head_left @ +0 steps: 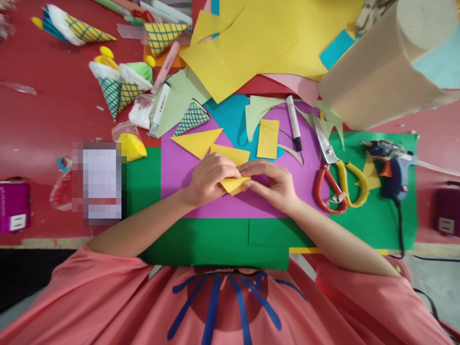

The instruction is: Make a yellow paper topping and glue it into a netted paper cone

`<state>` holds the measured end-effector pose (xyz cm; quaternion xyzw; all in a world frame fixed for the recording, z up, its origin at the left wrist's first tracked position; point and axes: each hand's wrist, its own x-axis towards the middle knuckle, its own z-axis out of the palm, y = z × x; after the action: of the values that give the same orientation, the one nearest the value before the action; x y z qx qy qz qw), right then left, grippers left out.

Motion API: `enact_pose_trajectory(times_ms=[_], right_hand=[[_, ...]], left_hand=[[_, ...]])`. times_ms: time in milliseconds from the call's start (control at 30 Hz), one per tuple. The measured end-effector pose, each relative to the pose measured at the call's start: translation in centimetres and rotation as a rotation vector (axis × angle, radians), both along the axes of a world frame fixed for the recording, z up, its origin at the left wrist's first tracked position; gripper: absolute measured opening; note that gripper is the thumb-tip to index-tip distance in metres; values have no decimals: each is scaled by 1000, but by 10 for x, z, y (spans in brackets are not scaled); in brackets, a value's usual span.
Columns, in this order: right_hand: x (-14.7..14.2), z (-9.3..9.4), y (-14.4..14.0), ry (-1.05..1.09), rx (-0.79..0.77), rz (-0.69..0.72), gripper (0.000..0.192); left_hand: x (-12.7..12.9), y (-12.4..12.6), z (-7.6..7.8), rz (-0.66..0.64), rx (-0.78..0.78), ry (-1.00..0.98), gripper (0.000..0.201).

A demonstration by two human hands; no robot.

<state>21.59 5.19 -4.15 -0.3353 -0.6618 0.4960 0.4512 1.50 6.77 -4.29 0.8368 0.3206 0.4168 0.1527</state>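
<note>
Both hands meet over the purple sheet point(215, 211), closed on a small folded piece of yellow paper point(235, 184). My left hand point(212, 179) grips its left side with curled fingers. From the right, my right hand point(273, 184) pinches the other end between thumb and fingers. Just beyond the hands lie a yellow paper triangle point(199, 142) and a flat yellow strip point(232, 154), partly covered by my left hand. A small yellow rectangle point(268, 139) rests on blue paper point(233, 120). Farther up-left is a paper cone with a crosshatch pattern point(192, 117).
Scissors point(327, 153) with red and yellow handles lie right of my hands, and a hot glue gun point(393, 167) beyond them. Markers point(293, 122), large yellow sheets point(244, 48) and a cardboard roll point(377, 67) are at the back. Finished-looking cones point(108, 81) and yellow clay point(132, 146) sit left.
</note>
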Motion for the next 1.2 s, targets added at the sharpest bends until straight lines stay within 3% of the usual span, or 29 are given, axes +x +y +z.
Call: enact_pose_trajectory(times_ms=[200,467,800,1200], right_hand=[[1,1,1,37,-25,-22,13],[5,-1,6,108,-134,-101,10],[7,-4,5,61,-256,-98,16],[5,-3,7,-7,-233,-199,14]], left_hand=[[5,2,0,11,58,-41,7],[6,5,1,53,-212,-180,13],[3,6,-2,35,-145,-146,6],[5,1,6,59,-397,-139,22]])
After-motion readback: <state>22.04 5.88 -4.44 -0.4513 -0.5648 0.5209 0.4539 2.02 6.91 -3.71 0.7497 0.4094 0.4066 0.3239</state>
